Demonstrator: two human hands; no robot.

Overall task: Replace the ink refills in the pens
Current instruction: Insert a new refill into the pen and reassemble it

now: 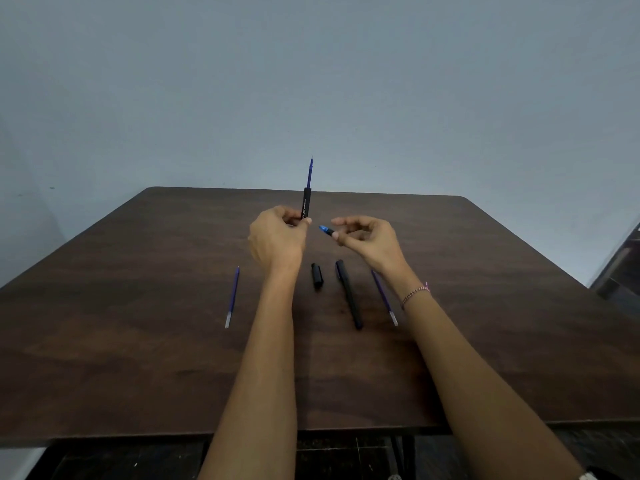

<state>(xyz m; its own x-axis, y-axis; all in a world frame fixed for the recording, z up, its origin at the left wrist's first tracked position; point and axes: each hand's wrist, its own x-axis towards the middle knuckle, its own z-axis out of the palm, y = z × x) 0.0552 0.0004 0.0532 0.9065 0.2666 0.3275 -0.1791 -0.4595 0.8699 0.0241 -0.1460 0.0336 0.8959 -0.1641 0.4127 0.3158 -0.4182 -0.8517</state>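
Aloft, left hand (277, 237) gripping barrel (306, 202), right hand (367, 237) pinching tip (326, 230)

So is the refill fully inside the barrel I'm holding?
No, partly out: the blue refill sticks up from the black barrel in the left hand.

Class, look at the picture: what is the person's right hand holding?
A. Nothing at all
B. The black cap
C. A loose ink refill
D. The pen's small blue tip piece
D: the right hand pinches the blue tip piece between its fingers, while the black cap lies on the table.
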